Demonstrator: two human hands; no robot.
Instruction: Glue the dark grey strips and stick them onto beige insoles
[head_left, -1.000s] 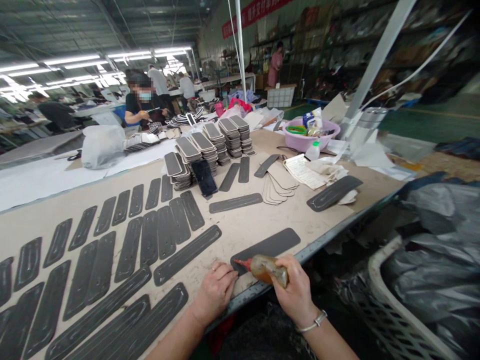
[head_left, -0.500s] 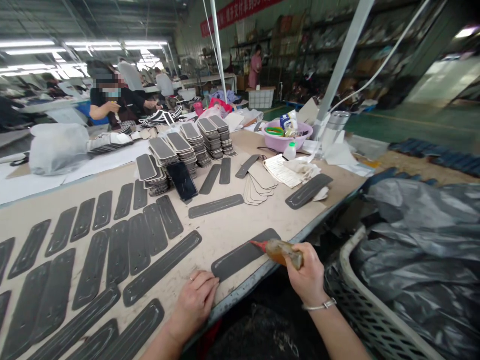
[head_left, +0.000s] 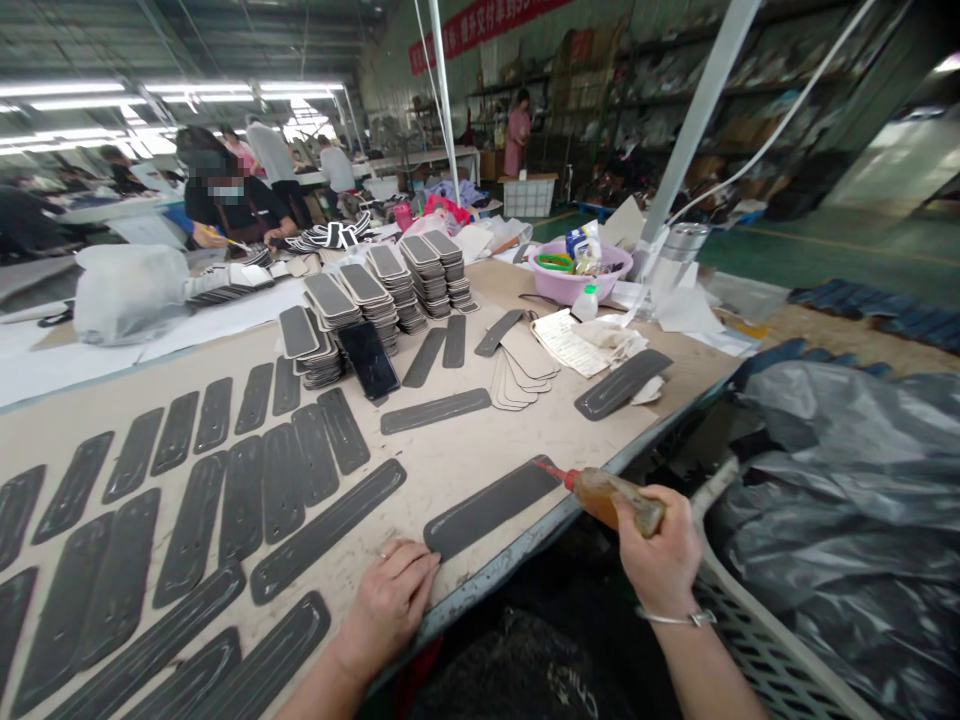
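A dark grey, round-cornered panel lies flat near the table's front edge, with a wet, shiny line along part of its margin. My left hand rests at its near left end, fingers closed together and holding the corner; the thumb is mostly hidden. In my right hand is a squeeze glue bottle, amber and smeared, with the fingers wrapped round it. Its red nozzle points left and touches or hovers just over the panel's far right end. More grey panels with glossy lines lie to the left.
Stacked panels and a phone stand farther back. A purple basin, papers and a metal post are at the back right. A plastic crate with dark sheeting is at my right. A co-worker sits across the table.
My right hand has moved right with the glue bottle, its nozzle passing along the panel's far edge to the right end. My left hand stays at the near left corner.
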